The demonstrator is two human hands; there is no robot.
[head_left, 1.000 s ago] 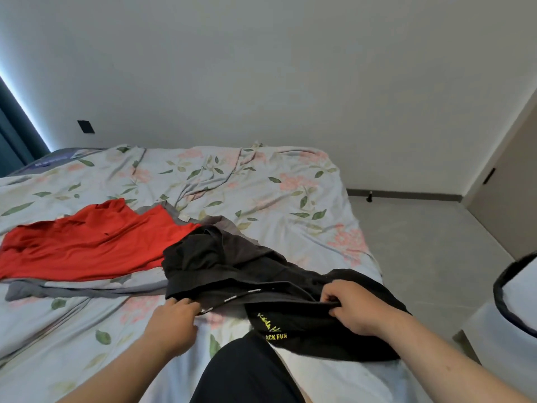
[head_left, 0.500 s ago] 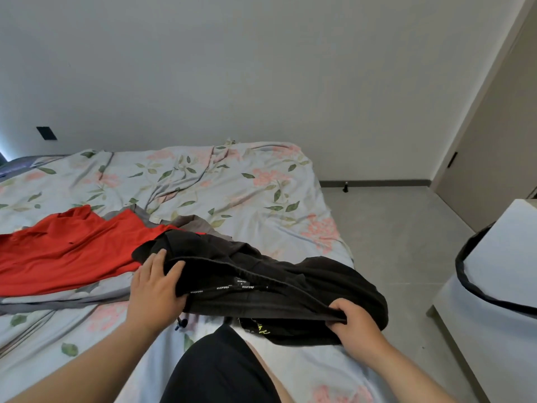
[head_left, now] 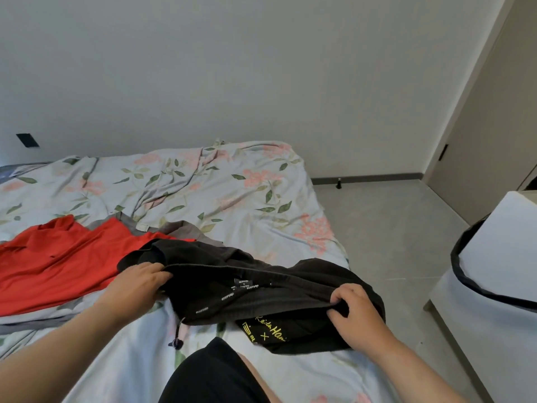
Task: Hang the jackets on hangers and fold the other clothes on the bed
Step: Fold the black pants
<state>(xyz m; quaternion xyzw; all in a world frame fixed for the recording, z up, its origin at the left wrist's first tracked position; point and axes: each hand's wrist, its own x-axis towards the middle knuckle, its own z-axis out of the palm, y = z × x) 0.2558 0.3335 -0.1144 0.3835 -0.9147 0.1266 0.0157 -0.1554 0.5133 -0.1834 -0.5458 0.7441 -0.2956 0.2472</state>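
Note:
A pair of black shorts [head_left: 261, 292] with yellow lettering and a drawstring lies bunched at the near edge of the bed [head_left: 232, 193]. My left hand [head_left: 136, 286] grips the left end of its waistband. At the right end of the waistband, my right hand [head_left: 354, 312] pinches the fabric. A red garment [head_left: 58, 263] lies spread flat to the left, on top of a grey garment [head_left: 180, 228] whose edges show around it. The shorts overlap the red garment's right edge.
The bed has a floral cover. A white cabinet [head_left: 499, 257] with a dark strap draped over it stands at the right. Grey floor [head_left: 392, 237] runs between the bed and a door [head_left: 479, 141]. My knee in black fabric [head_left: 212, 376] is in the foreground.
My left hand has shifted from lying on the shorts to gripping the waistband's left end. The waistband is now stretched between both hands and its yellow print shows more.

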